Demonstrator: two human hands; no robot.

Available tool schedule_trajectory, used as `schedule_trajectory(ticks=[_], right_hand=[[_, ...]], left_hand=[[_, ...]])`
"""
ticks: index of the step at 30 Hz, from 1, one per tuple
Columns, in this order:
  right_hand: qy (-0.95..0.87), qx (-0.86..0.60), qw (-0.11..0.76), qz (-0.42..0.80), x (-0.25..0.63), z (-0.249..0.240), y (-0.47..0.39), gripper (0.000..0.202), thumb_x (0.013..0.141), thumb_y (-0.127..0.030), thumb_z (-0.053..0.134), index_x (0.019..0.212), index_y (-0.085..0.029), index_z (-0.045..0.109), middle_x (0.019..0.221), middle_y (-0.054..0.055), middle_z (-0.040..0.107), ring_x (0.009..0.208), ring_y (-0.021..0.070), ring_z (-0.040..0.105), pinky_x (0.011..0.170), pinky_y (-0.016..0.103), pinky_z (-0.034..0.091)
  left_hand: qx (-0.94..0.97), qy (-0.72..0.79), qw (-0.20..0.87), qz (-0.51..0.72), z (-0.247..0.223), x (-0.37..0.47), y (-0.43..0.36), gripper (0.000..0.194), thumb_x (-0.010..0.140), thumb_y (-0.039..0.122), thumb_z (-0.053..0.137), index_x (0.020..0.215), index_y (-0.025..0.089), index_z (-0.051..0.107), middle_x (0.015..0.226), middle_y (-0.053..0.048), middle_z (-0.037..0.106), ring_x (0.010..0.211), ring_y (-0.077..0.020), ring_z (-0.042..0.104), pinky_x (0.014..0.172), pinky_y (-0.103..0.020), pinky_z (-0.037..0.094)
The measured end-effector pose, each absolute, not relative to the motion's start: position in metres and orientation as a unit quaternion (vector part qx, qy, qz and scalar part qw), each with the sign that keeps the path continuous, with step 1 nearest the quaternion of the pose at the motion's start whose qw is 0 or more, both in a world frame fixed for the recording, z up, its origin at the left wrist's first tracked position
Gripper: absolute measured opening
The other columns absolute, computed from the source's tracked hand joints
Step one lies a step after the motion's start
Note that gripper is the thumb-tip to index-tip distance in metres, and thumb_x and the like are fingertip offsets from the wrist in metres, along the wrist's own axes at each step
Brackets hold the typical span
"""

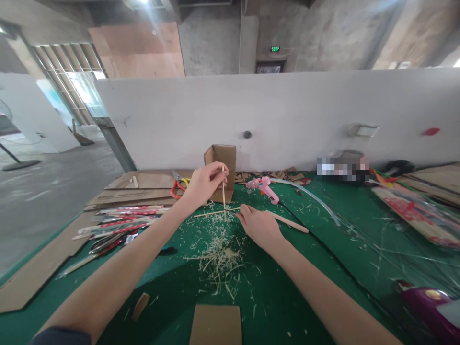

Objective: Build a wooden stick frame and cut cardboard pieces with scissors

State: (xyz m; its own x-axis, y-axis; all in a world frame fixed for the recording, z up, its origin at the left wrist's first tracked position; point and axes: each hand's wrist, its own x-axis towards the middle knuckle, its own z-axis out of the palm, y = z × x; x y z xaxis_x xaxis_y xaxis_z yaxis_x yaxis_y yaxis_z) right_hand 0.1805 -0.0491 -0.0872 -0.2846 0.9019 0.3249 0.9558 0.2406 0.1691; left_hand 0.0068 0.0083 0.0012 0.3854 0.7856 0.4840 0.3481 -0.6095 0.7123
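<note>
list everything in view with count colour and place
table: one, green, foreground
upright stick: one, pale, centre
crosswise stick: one, pale, centre
thick rod: one, pale, right
shavings: many, pale, centre
glue gun: one, pink, right
scissors: one pair, red and yellow, left
folded cardboard: one, brown, centre
cardboard square: one, brown, bottom centre
cardboard sheets: several, brown, left
wrapped packs: several, red-white, left
plastic packets: several, right
rounded object: one, purple, lower right
cable: one, black, right
partition: one, white, behind
exit sign: one, green, top
left hand: one, holding upright stick
right hand: one, at crosswise stick
</note>
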Motion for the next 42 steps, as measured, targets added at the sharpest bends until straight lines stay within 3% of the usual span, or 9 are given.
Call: schedule_trajectory(ticks=[21,30,37,42], right_hand=[[-0.792,-0.599,0.018,-0.112,0.177,-0.088,-0.049,0.028,0.097,-0.035,0.027,0.104,-0.021,0.05,0.071,0.005,0.068,0.063,0.0211,0.066,0.054,0.025,0.039],[-0.807,-0.577,0.012,-0.125,0.177,-0.092,-0.051,0.021,0.091,-0.017,0.037,0.105,-0.021,0.052,0.072,0.004,0.067,0.065,0.0209,0.066,0.056,0.026,0.042],[-0.8,-0.592,-0.032,-0.091,0.174,-0.093,-0.049,0.018,0.092,-0.019,0.038,0.102,-0.02,0.053,0.075,0.006,0.068,0.069,0.0209,0.067,0.058,0.027,0.043],[-0.803,-0.587,-0.021,-0.1,0.176,-0.097,-0.051,0.026,0.096,-0.028,0.029,0.102,-0.019,0.052,0.076,0.007,0.068,0.071,0.0198,0.067,0.059,0.025,0.042]], left_hand=[[0.788,0.351,0.283,0.419,0.002,0.008,0.005,0.016,0.085,0.034,0.047,0.085,0.02,0.055,0.072,-0.003,0.062,0.066,-0.0111,0.06,0.065,-0.022,0.053],[0.791,0.349,0.274,0.42,0.003,0.009,0.003,0.016,0.085,0.034,0.047,0.084,0.021,0.055,0.071,-0.002,0.062,0.065,-0.0111,0.06,0.064,-0.022,0.053],[0.794,0.347,0.272,0.419,0.004,0.01,0.001,0.015,0.085,0.033,0.048,0.082,0.02,0.054,0.071,-0.002,0.062,0.065,-0.0111,0.06,0.065,-0.022,0.053],[0.792,0.348,0.272,0.421,0.004,0.01,0.003,0.015,0.085,0.033,0.048,0.083,0.019,0.055,0.071,-0.002,0.061,0.065,-0.0109,0.06,0.065,-0.021,0.053]])
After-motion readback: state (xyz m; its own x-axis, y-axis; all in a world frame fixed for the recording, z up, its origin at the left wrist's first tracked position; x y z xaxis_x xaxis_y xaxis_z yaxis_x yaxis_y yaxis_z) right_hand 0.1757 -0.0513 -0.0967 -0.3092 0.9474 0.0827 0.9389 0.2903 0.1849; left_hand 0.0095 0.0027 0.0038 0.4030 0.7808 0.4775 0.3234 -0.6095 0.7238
